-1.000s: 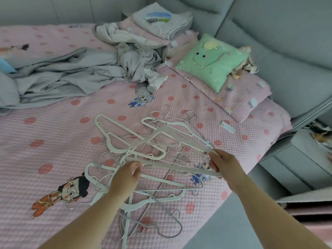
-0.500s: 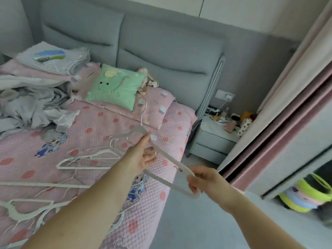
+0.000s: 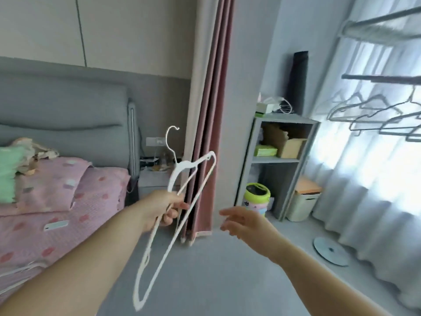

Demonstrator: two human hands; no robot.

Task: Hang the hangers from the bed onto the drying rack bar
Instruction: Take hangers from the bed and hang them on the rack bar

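Head camera: one white hanger [image 3: 182, 165] is held clear of the bed [image 3: 57, 213], which lies left of the fingers. A drop is judged the main risk, since the hanger is gripped on one side only and hangs tilted, hook uppermost. The drying rack bar [image 3: 382, 78] is seen well above and to the right of the fingers, with hung hangers [image 3: 373, 108] crowded beneath it. The hook could be snagged on those, or the bar missed, if the hanger is raised at this tilt. On the left hand [image 3: 163, 208] the fingers [image 3: 177, 205] are curled round the hanger's shoulder and lower bar. The right hand [image 3: 241, 221], right of the hanger and apart from it, is spread loosely, and nothing is held by it.
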